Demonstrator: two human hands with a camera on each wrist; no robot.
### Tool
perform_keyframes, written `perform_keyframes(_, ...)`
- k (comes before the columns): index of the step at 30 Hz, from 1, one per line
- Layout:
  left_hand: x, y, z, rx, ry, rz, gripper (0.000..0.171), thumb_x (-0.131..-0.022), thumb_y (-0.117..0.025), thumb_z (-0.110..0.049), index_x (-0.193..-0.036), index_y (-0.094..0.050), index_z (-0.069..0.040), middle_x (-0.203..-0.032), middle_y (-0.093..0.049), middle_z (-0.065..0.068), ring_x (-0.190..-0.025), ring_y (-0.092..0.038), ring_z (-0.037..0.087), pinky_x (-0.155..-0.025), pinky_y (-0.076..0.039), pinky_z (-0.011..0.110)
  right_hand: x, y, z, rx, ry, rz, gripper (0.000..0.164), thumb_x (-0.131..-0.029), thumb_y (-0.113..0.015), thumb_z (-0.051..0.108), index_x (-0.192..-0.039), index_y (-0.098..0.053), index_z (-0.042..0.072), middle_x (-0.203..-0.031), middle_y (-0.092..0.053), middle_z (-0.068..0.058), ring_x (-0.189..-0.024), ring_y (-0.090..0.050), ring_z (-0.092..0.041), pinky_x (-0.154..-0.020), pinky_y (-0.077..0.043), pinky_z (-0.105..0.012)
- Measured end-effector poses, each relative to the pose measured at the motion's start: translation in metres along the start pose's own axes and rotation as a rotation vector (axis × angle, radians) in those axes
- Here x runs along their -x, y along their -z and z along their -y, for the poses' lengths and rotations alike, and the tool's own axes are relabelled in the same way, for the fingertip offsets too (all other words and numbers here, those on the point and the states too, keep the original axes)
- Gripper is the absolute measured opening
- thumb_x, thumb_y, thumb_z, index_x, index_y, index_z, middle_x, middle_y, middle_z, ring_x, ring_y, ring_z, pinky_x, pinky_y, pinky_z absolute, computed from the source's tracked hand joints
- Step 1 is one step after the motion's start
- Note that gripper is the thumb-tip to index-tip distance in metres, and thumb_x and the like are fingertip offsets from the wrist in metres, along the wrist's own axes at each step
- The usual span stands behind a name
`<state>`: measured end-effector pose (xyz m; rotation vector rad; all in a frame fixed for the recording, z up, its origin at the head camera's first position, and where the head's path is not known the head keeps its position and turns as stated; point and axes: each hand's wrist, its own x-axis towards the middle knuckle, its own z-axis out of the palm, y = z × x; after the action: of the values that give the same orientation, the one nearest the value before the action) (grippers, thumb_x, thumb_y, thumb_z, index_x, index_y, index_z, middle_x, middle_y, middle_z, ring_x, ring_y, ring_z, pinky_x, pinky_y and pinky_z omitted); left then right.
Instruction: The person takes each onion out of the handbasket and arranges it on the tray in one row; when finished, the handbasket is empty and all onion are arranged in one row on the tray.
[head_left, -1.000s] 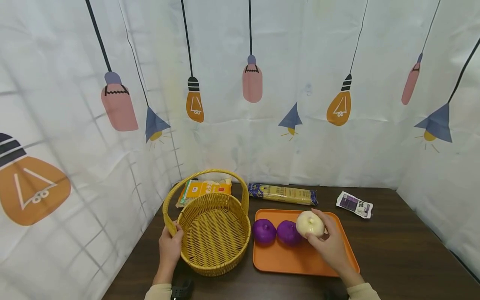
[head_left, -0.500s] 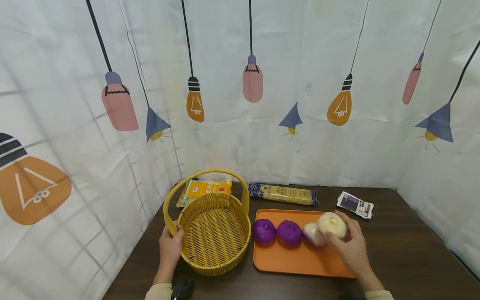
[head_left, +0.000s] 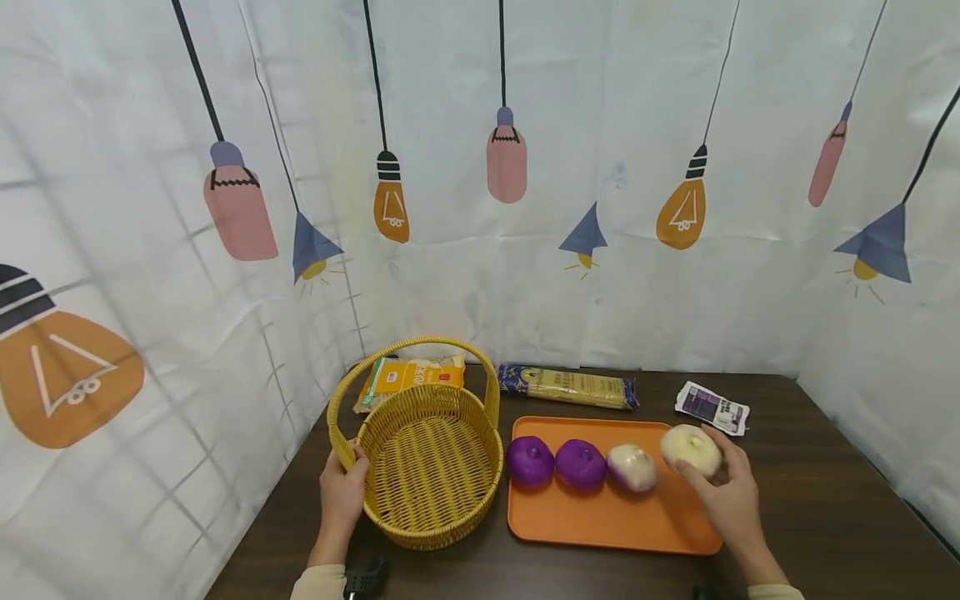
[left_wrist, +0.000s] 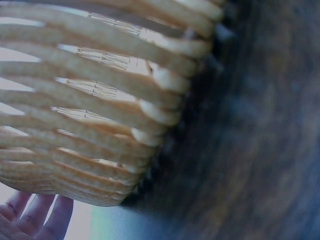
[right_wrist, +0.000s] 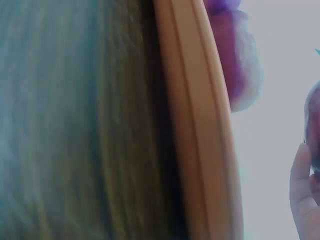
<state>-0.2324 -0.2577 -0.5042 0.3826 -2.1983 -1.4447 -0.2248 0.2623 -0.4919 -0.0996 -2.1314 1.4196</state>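
Observation:
My left hand (head_left: pixel 342 493) grips the yellow woven basket (head_left: pixel 433 535) at the left foot of its arched handle. No item shows inside the basket. In the left wrist view, fingers (left_wrist: pixel 58 220) reach against the woven side. My right hand (head_left: pixel 731 492) holds a pale onion (head_left: pixel 692 450) between thumb and fingers at the right end of the orange tray (head_left: pixel 600 521). Along the tray, two purple onions (head_left: pixel 530 461) and one white onion with a purple side (head_left: pixel 632 467) sit in a row. The right wrist view catches the held onion (right_wrist: pixel 313 125) at its edge, dark against bright light.
Behind the basket lies an orange-and-clear food bag (head_left: pixel 416 377). A long noodle packet (head_left: pixel 567 387) stretches along the back of the dark table (head_left: pixel 810 492). At the back right is a small purple-and-white pouch (head_left: pixel 712 407). A lamp-printed curtain (head_left: pixel 450 292) encloses the table.
My right hand has moved right along the tray with the pale onion, uncovering the white-and-purple onion beside the purple ones. My left hand and the basket stay in place.

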Motion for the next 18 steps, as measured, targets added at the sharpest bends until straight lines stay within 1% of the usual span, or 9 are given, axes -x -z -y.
perform_keyframes(5,0.001,0.001,-0.001,0.003,-0.001,0.004,0.006,-0.092,-0.051,-0.009,-0.097,-0.054,-0.007,-0.08,-0.046,0.006,-0.059,-0.043,0.014,-0.06,-0.036,0.03,-0.003,0.006,-0.008,0.024,-0.051,0.004,0.064,-0.083,-0.075,0.006,-0.141,-0.048,0.005,-0.124,-0.042,-0.002,-0.097,-0.044,0.0,-0.078,-0.037,-0.002)
perform_keyframes(11,0.0,0.0,0.0,-0.001,-0.007,-0.014,0.006,-0.091,-0.052,-0.008,-0.096,-0.054,-0.007,-0.082,-0.048,0.007,-0.06,-0.044,0.015,-0.06,-0.037,0.03,-0.003,0.012,-0.014,0.066,-0.046,0.033,0.064,-0.084,-0.075,0.013,-0.141,-0.047,0.004,-0.125,-0.042,-0.006,-0.097,-0.043,0.004,-0.078,-0.036,-0.001)
perform_keyframes(15,0.0,-0.001,0.0,-0.006,-0.016,-0.018,0.005,-0.091,-0.052,-0.008,-0.095,-0.054,-0.007,-0.088,-0.051,0.01,-0.063,-0.046,0.015,-0.062,-0.038,0.029,-0.003,0.015,-0.019,0.111,-0.051,0.049,0.066,-0.084,-0.076,0.018,-0.141,-0.047,0.005,-0.127,-0.043,-0.01,-0.092,-0.044,0.004,-0.074,-0.038,-0.003)
perform_keyframes(18,0.0,-0.001,0.0,-0.011,-0.022,-0.018,0.005,-0.091,-0.051,-0.007,-0.095,-0.054,-0.006,-0.091,-0.053,0.01,-0.065,-0.047,0.015,-0.063,-0.038,0.029,-0.003,0.017,-0.022,0.152,-0.058,0.095,0.069,-0.083,-0.078,0.023,-0.142,-0.047,0.006,-0.129,-0.044,-0.016,-0.087,-0.044,0.005,-0.071,-0.038,-0.006)
